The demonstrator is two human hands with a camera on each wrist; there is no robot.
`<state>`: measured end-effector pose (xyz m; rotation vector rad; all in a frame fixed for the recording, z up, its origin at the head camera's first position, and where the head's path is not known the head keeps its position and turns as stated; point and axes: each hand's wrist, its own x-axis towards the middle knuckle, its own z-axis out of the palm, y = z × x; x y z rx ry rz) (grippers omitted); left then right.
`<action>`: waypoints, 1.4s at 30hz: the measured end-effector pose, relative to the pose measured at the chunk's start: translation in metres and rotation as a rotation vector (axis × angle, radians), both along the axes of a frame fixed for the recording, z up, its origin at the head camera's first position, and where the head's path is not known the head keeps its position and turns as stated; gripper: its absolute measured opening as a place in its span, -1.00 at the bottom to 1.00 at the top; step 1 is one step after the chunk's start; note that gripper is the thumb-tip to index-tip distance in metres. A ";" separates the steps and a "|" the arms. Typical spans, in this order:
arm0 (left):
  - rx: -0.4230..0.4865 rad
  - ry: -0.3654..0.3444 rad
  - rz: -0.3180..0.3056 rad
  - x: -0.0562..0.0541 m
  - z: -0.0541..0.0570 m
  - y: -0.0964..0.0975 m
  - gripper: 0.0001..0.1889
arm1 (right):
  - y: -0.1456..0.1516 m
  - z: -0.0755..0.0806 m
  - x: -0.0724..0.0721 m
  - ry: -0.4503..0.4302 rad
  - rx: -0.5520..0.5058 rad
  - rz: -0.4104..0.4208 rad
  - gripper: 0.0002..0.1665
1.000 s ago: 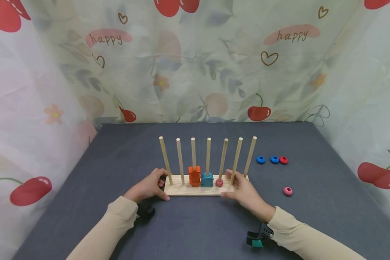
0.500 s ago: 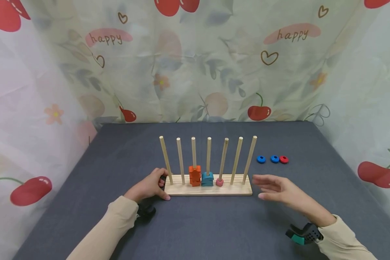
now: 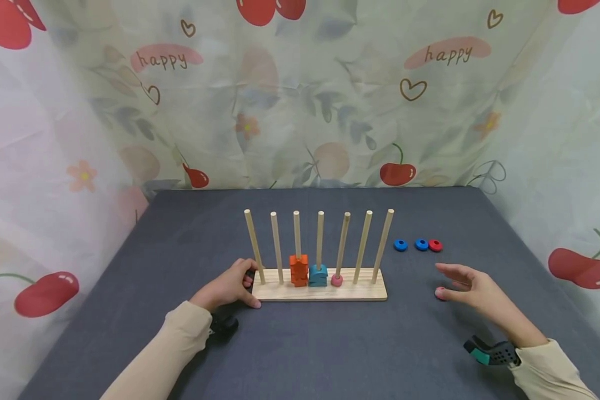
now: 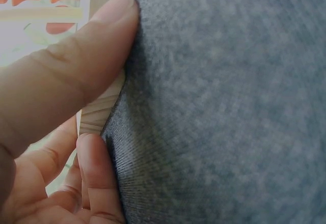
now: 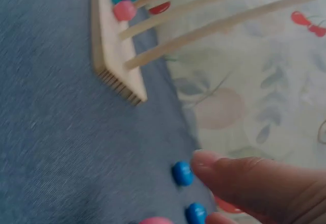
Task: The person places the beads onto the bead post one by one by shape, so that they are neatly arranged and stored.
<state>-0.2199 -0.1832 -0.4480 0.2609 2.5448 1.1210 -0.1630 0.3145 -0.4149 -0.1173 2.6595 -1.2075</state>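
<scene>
A wooden peg board point(image 3: 290, 294) with a row of several upright pegs stands mid-table. My left hand point(image 3: 228, 286) grips its left end, thumb along the front edge and fingers at the end face, as the left wrist view also shows. Orange pieces point(image 3: 299, 271) are stacked on the third peg, blue house-shaped pieces point(image 3: 318, 276) on the fourth, and a pink bead point(image 3: 336, 281) sits on the fifth. Off to the right, my right hand point(image 3: 480, 289) reaches over a loose pink bead point(image 5: 156, 221), fingers spread and thumb tip overlapping it in the head view.
Behind the right hand lie two blue beads point(image 3: 400, 245) and a red bead point(image 3: 435, 245) on the dark tablecloth point(image 3: 300, 355). A patterned curtain point(image 3: 290, 111) hangs along the back and both sides.
My right hand has let go of the board's right end and moved right to the loose pink bead, now mostly covered. My left hand has stayed on the board.
</scene>
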 end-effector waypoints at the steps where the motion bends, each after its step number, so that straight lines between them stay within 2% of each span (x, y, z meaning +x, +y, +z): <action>1: 0.003 0.000 0.001 0.000 0.000 0.000 -0.22 | 0.001 -0.004 -0.001 -0.001 0.017 0.009 -0.12; 6: 0.009 0.002 -0.003 0.000 0.002 0.001 -0.23 | 0.005 -0.017 -0.004 -0.005 0.045 0.042 -0.12; 11: 0.000 -0.002 -0.003 0.000 0.002 0.001 -0.22 | 0.007 -0.022 -0.006 0.019 0.077 0.038 -0.18; 17: 0.004 -0.002 0.001 -0.001 0.002 0.002 -0.23 | 0.006 -0.025 -0.009 0.055 0.153 0.015 -0.36; 24: 0.008 0.006 -0.010 -0.001 -0.001 0.002 -0.25 | 0.004 -0.023 -0.012 0.014 0.161 -0.025 -0.56; 30: -0.006 0.002 0.004 -0.001 -0.001 0.002 -0.23 | -0.008 -0.007 -0.016 0.033 0.073 -0.045 -0.47; 36: -0.004 0.003 0.003 -0.001 -0.002 0.001 -0.23 | -0.029 0.022 -0.021 0.106 -0.007 -0.079 -0.42; 42: 0.002 0.006 -0.004 0.000 0.000 0.000 -0.24 | -0.053 0.058 -0.021 0.267 -0.074 -0.094 -0.46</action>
